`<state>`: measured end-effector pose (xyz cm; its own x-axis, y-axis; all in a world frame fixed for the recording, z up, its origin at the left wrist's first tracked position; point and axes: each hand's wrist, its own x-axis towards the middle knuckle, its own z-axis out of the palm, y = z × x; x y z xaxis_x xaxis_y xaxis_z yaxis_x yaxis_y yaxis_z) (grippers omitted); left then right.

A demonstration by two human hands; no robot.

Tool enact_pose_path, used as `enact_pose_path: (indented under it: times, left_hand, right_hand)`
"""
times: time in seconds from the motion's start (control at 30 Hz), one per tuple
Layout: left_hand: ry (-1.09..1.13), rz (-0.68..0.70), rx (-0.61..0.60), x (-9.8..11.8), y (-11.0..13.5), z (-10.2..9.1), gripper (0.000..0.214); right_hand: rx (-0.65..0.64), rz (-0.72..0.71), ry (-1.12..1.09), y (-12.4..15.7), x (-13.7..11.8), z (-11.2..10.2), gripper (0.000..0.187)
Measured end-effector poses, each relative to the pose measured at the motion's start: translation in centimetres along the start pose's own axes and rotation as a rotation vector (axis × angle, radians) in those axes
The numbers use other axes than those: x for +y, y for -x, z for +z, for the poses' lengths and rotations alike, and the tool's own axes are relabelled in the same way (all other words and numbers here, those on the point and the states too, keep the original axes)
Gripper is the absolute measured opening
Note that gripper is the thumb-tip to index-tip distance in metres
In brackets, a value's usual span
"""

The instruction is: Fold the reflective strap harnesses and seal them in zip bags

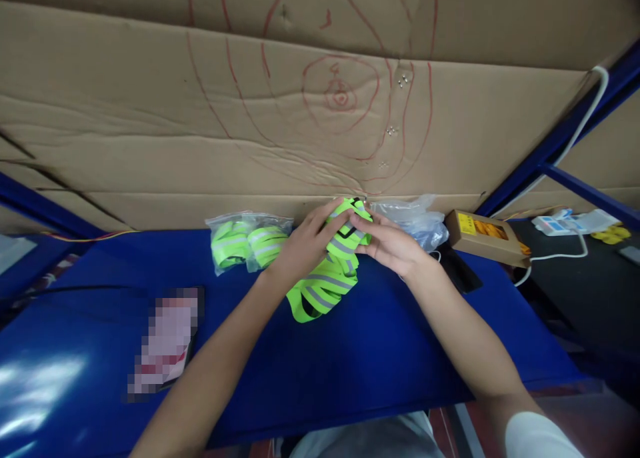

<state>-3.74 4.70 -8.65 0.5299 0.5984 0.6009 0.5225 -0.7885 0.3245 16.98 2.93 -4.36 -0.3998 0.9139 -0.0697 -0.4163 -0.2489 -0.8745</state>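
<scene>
Left hand (pixel 309 241) and right hand (pixel 393 246) clamp the reflective strap (pixel 327 281); bagged straps (pixel 247 243) lie left of it, plastic bag (pixel 420 223) and windowed carton (pixel 493 251) right.

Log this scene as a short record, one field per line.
Left hand: holding the upper end of the neon-green reflective strap
Right hand: holding the same end from the other side
Strap's lower part: loosely folded, on the blue table
Back left: clear-bagged reflective straps
Front left: flat item, pixelated, contents unreadable
Back right: crumpled clear plastic bag, cardboard box with yellow label
Backdrop: cardboard panel with red hand-drawn rings
</scene>
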Motion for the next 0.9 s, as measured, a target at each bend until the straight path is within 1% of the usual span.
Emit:
enact_pose_path:
  times: [0.1, 0.17, 0.23, 0.27, 0.3, 0.33, 0.43, 0.47, 0.53, 0.57, 0.63, 0.7, 0.73, 0.77, 0.83, 0.87, 0.9]
  left_hand:
    - [0.176, -0.005, -0.087, 0.4, -0.5, -1.5, 0.088]
    - [0.299, -0.046, -0.151, 0.4, -0.6, -2.7, 0.1]
    - [0.34, -0.082, -0.23, 0.5, -0.6, -3.8, 0.102]
    - [0.319, -0.079, -0.255, 0.7, -0.6, -4.3, 0.1]
    - [0.264, -0.075, -0.251, 0.9, -0.6, -4.7, 0.097]
    - [0.177, -0.075, -0.22, 1.3, -0.7, -5.0, 0.093]
    - [-0.144, -0.107, -0.06, 2.8, -0.8, -5.2, 0.071]
    - [-0.202, -0.115, -0.029, 3.3, -0.8, -5.2, 0.063]
    - [-0.176, -0.097, -0.031, 4.0, -0.9, -5.0, 0.051]
    - [-0.113, -0.089, -0.043, 4.2, -1.0, -4.8, 0.05]
    - [0.065, -0.134, -0.009, 4.1, -1.2, -4.3, 0.059]
    - [0.332, -0.277, 0.076, 3.4, -1.4, -3.8, 0.077]
    - [0.499, -0.367, 0.092, 3.0, -1.4, -3.5, 0.084]
    - [0.675, -0.45, 0.082, 2.6, -1.4, -3.2, 0.087]
    - [0.974, -0.574, 0.04, 2.0, -1.4, -2.6, 0.085]
    - [1.075, -0.609, 0.042, 1.9, -1.3, -2.3, 0.08]
    - [1.144, -0.632, 0.07, 1.9, -1.3, -1.9, 0.076]
  right_hand:
    - [0.035, 0.016, 0.035, -0.4, 0.4, -0.5, 0.039]
    - [0.03, 0.023, 0.045, -0.4, 0.6, -0.3, 0.043]
    - [0.019, 0.025, 0.051, -0.2, 0.6, 0.1, 0.044]
    - [0.011, 0.023, 0.051, -0.1, 0.5, 0.3, 0.044]
    - [0.009, 0.016, 0.047, -0.1, 0.4, 0.4, 0.043]
    - [0.012, 0.006, 0.04, -0.1, 0.3, 0.4, 0.041]
    - [0.044, -0.027, 0.011, -0.5, -0.3, -0.3, 0.036]
    - [0.07, -0.049, 0.005, -0.7, -0.6, -0.7, 0.035]
    - [0.138, -0.118, 0.008, -1.1, -1.0, -1.5, 0.035]
    - [0.171, -0.154, 0.02, -1.2, -1.2, -1.9, 0.037]
    - [0.184, -0.199, 0.091, -1.1, -1.3, -2.3, 0.044]
    - [0.118, -0.231, 0.237, -0.6, -1.3, -2.2, 0.057]
    - [0.07, -0.274, 0.343, -0.3, -1.1, -1.9, 0.063]
    - [0.023, -0.338, 0.46, 0.0, -1.0, -1.6, 0.067]
    - [-0.057, -0.484, 0.674, 0.6, -0.6, -0.8, 0.07]
    - [-0.085, -0.542, 0.747, 0.7, -0.5, -0.5, 0.071]
    - [-0.102, -0.578, 0.79, 0.8, -0.3, -0.3, 0.071]
